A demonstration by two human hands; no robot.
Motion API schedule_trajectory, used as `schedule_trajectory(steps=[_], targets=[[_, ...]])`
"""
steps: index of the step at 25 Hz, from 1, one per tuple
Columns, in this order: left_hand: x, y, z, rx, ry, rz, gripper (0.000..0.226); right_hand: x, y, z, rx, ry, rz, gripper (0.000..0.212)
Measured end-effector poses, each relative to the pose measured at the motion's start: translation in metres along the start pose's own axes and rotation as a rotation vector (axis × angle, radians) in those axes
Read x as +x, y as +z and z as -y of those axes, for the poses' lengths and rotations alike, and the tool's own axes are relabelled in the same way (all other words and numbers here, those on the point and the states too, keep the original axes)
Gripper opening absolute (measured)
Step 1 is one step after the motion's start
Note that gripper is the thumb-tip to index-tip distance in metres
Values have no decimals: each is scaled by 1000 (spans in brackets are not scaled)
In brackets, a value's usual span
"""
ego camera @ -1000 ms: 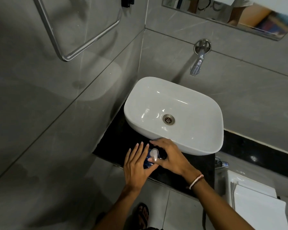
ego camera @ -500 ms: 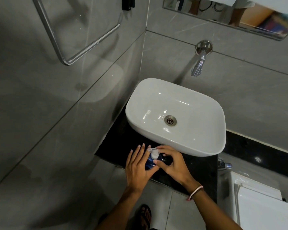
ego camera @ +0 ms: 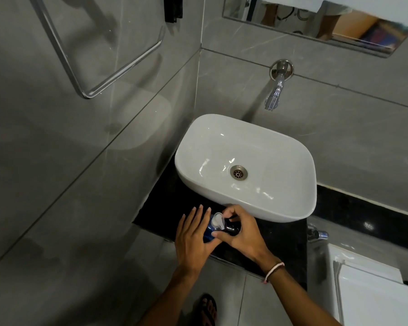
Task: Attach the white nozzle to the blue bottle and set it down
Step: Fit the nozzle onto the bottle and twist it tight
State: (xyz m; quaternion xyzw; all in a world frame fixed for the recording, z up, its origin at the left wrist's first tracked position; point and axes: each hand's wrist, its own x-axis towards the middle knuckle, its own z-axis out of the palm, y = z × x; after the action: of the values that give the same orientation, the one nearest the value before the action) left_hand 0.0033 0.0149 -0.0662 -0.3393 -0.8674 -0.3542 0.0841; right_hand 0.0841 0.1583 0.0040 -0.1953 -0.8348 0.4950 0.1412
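The blue bottle point(ego camera: 208, 233) stands on the black counter in front of the basin, mostly hidden between my hands. On its top sits the white nozzle point(ego camera: 217, 221), spout pointing up and left. My left hand point(ego camera: 193, 238) presses its palm and thumb against the bottle's left side, fingers straight and spread. My right hand point(ego camera: 242, 234) curls around the nozzle's collar and the bottle's top from the right, thumb under the nozzle.
A white basin point(ego camera: 245, 147) sits on the black counter point(ego camera: 283, 245), with a chrome tap point(ego camera: 275, 92) on the wall above. Grey tiled wall with a chrome towel rail point(ego camera: 118, 71) lies close on the left. A white toilet tank point(ego camera: 372, 292) stands at lower right.
The nozzle's spout has turned from pointing toward the basin to pointing up and left. My right hand's fingers shifted around the collar. My left hand stayed against the bottle.
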Motion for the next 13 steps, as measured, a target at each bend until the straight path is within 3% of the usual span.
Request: schedule_trajectory(steps=[2, 5, 8, 13], targets=[[0, 0, -1, 9, -4, 12, 71, 0, 0, 1, -14, -22, 48, 44], [-1, 0, -2, 7, -17, 20, 73, 5, 4, 3, 15, -6, 12, 35], [0, 1, -2, -1, -32, 18, 71, 6, 3, 3, 53, 9, 48, 51], [-1, 1, -2, 9, -39, 32, 74, 9, 3, 1, 40, 28, 40, 36]])
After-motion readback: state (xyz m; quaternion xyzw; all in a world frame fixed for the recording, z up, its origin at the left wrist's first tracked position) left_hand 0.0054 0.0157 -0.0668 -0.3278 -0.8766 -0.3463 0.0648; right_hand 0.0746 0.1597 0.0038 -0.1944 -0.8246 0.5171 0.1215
